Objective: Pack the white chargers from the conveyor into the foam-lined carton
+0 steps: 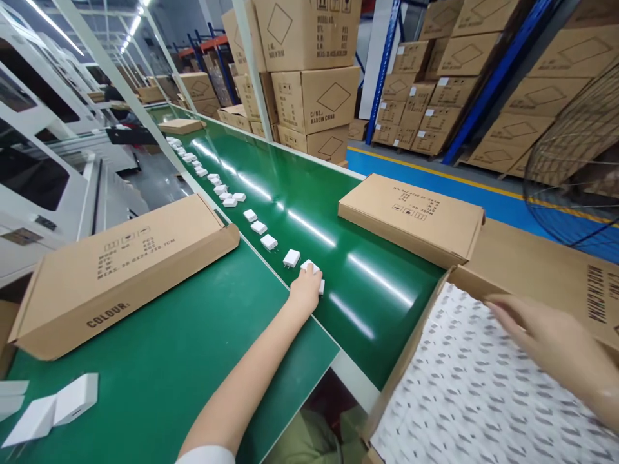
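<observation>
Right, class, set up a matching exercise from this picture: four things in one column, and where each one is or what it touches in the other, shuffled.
Things
1. left hand
2. right hand
3. flat closed carton
4. two white plugs

Places
A. on the near green table, at the bottom left corner
B. over the open box with patterned white sheet
C. on the white plug at the end of the row on the belt
D. lying on the far side of the belt

Pairs: 1-C, 2-B, 3-D, 4-A
</observation>
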A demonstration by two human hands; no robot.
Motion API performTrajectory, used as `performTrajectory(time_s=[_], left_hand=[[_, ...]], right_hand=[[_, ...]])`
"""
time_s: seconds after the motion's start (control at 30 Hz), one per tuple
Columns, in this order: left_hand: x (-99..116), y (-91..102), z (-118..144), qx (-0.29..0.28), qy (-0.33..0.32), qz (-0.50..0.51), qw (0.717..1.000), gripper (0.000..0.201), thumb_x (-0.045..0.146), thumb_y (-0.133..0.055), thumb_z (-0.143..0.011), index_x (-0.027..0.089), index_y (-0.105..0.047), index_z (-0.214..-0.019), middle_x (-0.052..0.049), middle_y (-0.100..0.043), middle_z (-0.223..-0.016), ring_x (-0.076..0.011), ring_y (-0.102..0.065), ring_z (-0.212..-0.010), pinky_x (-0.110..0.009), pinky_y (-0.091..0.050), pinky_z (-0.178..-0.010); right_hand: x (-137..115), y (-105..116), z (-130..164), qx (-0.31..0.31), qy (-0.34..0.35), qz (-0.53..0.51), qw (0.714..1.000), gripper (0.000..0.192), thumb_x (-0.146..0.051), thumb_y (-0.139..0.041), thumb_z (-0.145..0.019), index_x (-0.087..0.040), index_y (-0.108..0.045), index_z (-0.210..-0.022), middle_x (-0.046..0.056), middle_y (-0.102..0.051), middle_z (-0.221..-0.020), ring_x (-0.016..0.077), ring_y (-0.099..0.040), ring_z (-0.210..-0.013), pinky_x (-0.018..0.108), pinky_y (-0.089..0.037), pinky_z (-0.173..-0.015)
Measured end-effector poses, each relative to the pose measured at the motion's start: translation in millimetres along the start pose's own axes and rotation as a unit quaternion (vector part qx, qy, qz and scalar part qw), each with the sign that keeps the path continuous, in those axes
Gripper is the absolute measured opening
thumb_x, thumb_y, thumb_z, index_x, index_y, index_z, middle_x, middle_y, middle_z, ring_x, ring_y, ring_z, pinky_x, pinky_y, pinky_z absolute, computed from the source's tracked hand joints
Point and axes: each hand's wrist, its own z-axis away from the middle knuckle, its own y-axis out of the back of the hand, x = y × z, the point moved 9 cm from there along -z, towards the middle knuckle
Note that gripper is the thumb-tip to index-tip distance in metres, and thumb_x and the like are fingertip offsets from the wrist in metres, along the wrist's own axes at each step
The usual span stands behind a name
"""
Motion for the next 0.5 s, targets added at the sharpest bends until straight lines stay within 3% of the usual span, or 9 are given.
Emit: performTrajectory(time_s=[0.13, 0.2, 0.27, 0.37, 0.5], left_hand=[[6.7, 5.6, 6.7, -0.015, -0.060, 0.029, 0.998, 0.026, 0.020, -0.053, -0.078, 0.018, -0.047, -0.103, -0.009, -0.049, -0.111, -0.0212, -0.048, -0.100, -0.030, -0.046, -0.077], [-5.9, 19.9, 6.6, 0.028, -0.040, 0.053, 0.997, 0.023, 0.030, -0.048, -0.082, 0.017, -0.046, -0.101, -0.008, -0.053, -0.101, -0.0210, -0.049, -0.097, -0.031, -0.045, -0.081], [-29.9, 38.1, 2.1, 0.108, 0.034, 0.051, 0.992, 0.023, 0.032, -0.040, -0.086, 0.014, -0.045, -0.100, -0.010, -0.053, -0.097, -0.0222, -0.048, -0.098, -0.032, -0.044, -0.081], [-60.4, 46.1, -12.7, 0.174, 0.134, 0.035, 0.975, 0.024, 0.028, -0.036, -0.088, 0.011, -0.045, -0.102, -0.012, -0.051, -0.099, -0.0229, -0.047, -0.099, -0.031, -0.045, -0.079], [-77.2, 22.2, -39.8, 0.149, 0.176, 0.061, 0.971, 0.031, 0.028, -0.040, -0.086, 0.009, -0.044, -0.110, -0.013, -0.051, -0.101, -0.0243, -0.050, -0.096, -0.032, -0.048, -0.072]], right_hand=[[-126.8, -71.3, -51.6, -0.116, 0.072, -0.059, 0.989, 0.030, -0.039, -0.035, -0.086, -0.022, -0.054, -0.101, 0.007, -0.062, -0.104, 0.0220, -0.057, -0.094, 0.034, -0.044, -0.080], [-180.6, -108.6, -72.7, -0.139, 0.103, -0.068, 0.983, 0.027, -0.034, -0.041, -0.084, -0.019, -0.054, -0.103, 0.006, -0.062, -0.102, 0.0205, -0.057, -0.093, 0.031, -0.044, -0.080], [-222.5, -140.9, -86.5, -0.141, 0.117, -0.062, 0.981, 0.035, -0.038, -0.050, -0.079, -0.016, -0.052, -0.107, 0.009, -0.059, -0.105, 0.0242, -0.054, -0.098, 0.033, -0.043, -0.082], [-261.7, -172.4, -93.3, -0.121, 0.116, -0.038, 0.985, 0.044, -0.045, -0.057, -0.073, -0.014, -0.050, -0.105, 0.015, -0.053, -0.109, 0.0315, -0.048, -0.105, 0.040, -0.041, -0.082], [-267.8, -180.8, -98.1, -0.124, 0.097, -0.024, 0.987, 0.022, -0.037, -0.049, -0.081, -0.018, -0.051, -0.092, 0.010, -0.055, -0.100, 0.0251, -0.058, -0.086, 0.033, -0.043, -0.069]])
